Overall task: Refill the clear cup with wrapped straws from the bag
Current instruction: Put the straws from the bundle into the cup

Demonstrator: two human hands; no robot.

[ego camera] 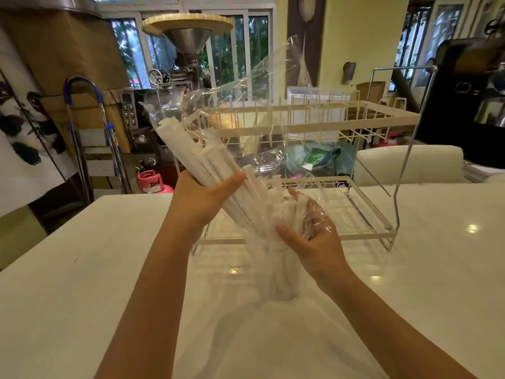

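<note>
A clear cup (278, 280) stands on the white table (82, 269), with white wrapped straws in it. Above it, my left hand (199, 198) grips a bundle of wrapped straws (191, 149) that slants up to the left, its lower ends pointing into the cup. The clear plastic bag (267, 77) hangs loosely around the bundle and billows up to the right. My right hand (311, 236) is cupped around the straws at the cup's mouth, partly under the bag's film.
A white two-tier wire dish rack (355, 116) stands on the table just behind the cup. A white chair back (410, 162) is behind the table at right. A pink gas cylinder (151, 181) and a folded ladder (90, 132) stand on the floor at left.
</note>
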